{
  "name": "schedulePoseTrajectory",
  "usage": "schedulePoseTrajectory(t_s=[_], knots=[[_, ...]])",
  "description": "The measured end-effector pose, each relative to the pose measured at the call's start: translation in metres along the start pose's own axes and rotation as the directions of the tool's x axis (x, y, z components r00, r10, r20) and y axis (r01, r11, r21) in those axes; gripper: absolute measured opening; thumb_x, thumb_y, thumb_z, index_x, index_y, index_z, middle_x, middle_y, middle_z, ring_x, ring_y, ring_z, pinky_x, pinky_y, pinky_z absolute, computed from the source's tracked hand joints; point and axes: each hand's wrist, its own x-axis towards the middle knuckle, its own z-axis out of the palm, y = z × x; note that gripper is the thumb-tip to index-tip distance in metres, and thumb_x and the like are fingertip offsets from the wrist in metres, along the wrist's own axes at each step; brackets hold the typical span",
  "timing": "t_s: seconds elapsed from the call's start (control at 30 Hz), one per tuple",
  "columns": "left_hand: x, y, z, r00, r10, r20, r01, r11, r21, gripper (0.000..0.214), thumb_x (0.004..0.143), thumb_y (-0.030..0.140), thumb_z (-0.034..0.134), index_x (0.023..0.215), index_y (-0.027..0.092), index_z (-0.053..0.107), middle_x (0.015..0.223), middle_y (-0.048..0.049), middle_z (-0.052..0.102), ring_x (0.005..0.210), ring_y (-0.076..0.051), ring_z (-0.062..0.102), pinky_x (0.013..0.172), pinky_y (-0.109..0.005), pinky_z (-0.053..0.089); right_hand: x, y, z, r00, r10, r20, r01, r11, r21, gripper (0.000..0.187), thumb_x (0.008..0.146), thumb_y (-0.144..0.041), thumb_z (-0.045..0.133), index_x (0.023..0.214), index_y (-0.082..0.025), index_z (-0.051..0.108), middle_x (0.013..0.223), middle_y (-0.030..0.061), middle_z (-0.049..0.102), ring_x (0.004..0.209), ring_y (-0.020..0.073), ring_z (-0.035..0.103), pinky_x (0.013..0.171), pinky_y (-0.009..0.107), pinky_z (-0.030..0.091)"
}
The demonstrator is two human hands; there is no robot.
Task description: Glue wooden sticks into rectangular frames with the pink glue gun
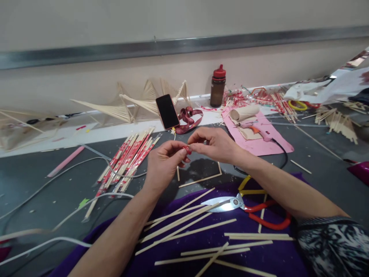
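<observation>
My left hand (163, 163) and my right hand (215, 144) meet over the table, both closed in a pinch. Between their fingertips is a small, shiny red piece (188, 149), mostly covered; its kind cannot be made out. Below them, thin wooden sticks joined at a corner (201, 180) lie on the grey tabletop. Scissors (227, 204) with one yellow and one red handle rest on the purple cloth (138, 265), blades pointing left. Loose wooden sticks (201, 231) are scattered around them.
Wrapped chopsticks (129, 154) lie left, beside white cables (95, 198). Behind are a phone (167, 111), a bottle (218, 92) and fanned stick structures (115, 110). A pink glue gun (256, 129) rests on a pink sheet (276, 142), its black cord looping toward my right forearm.
</observation>
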Motion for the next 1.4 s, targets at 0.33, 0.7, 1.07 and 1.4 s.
schedulePoseTrajectory(t_s=[0.33, 0.7, 1.07, 1.4], knots=[[0.000, -0.004, 0.008, 0.979, -0.181, 0.091, 0.197, 0.957, -0.212, 0.018, 0.067, 0.028, 0.070, 0.073, 0.017, 0.056, 0.054, 0.0056, 0.054, 0.046, -0.007, 0.052, 0.040, -0.016, 0.040, -0.001, 0.004, 0.005, 0.948, -0.300, -0.107, 0.271, 0.937, -0.222, 0.013, 0.080, -0.031, 0.061, 0.077, -0.018, 0.060, 0.098, 0.0073, 0.062, 0.095, 0.0178, 0.056, 0.085, 0.034, 0.042], [-0.001, -0.003, 0.003, 0.863, -0.195, 0.467, 0.447, 0.726, -0.523, 0.023, 0.069, 0.030, 0.072, 0.074, 0.012, 0.059, 0.058, 0.0059, 0.048, 0.039, 0.001, 0.035, 0.036, -0.011, 0.027, 0.000, 0.004, -0.003, 0.919, -0.372, -0.133, 0.346, 0.921, -0.179, 0.002, 0.084, -0.020, 0.055, 0.082, -0.019, 0.056, 0.094, 0.0058, 0.059, 0.089, 0.0161, 0.056, 0.076, 0.031, 0.046], [0.004, -0.010, 0.005, 0.951, -0.215, 0.222, 0.303, 0.795, -0.525, 0.021, 0.068, 0.025, 0.073, 0.083, 0.013, 0.066, 0.068, 0.0016, 0.063, 0.048, -0.003, 0.052, 0.037, -0.011, 0.036, -0.003, -0.002, 0.006, 0.956, -0.237, -0.175, 0.211, 0.965, -0.157, 0.010, 0.081, -0.013, 0.056, 0.085, -0.015, 0.065, 0.074, 0.0002, 0.064, 0.064, 0.0083, 0.054, 0.061, 0.021, 0.042], [0.010, -0.010, 0.002, 0.936, -0.310, 0.165, 0.351, 0.854, -0.384, 0.021, 0.063, 0.024, 0.077, 0.079, 0.012, 0.068, 0.062, -0.0008, 0.067, 0.044, -0.004, 0.053, 0.034, -0.011, 0.035, 0.004, 0.008, -0.002, 0.993, -0.120, -0.023, 0.098, 0.897, -0.431, 0.014, 0.087, -0.017, 0.044, 0.088, -0.014, 0.058, 0.085, 0.0053, 0.062, 0.072, 0.0133, 0.053, 0.062, 0.025, 0.035]])
